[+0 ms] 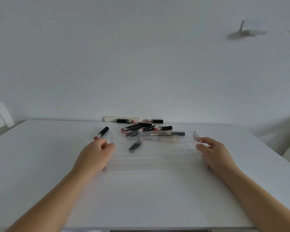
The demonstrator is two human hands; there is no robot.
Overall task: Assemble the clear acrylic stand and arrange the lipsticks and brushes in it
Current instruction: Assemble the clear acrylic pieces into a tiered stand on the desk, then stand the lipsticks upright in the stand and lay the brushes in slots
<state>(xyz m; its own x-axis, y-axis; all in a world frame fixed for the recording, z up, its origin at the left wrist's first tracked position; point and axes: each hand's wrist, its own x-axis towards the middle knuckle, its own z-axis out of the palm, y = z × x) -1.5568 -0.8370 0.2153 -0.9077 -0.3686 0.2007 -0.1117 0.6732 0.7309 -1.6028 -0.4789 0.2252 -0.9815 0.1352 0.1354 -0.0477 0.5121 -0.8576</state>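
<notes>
The clear acrylic stand (155,160) sits on the white table (141,198), its stepped shelves running left to right between two side panels. My left hand (95,154) grips the left side panel. At the other end, my right hand (214,151) grips the right side panel. Behind the stand lies a pile of several black lipsticks (144,127) with pink ends. One lipstick (101,133) lies alone to the left. Seen through the acrylic are dark brushes (157,134) and a black tube (135,146).
A white wall rises behind the table, with a white socket strip (112,118) at the table's back edge. A white chair part (2,114) shows at the far left. The table's front edge (157,229) is near the frame's bottom.
</notes>
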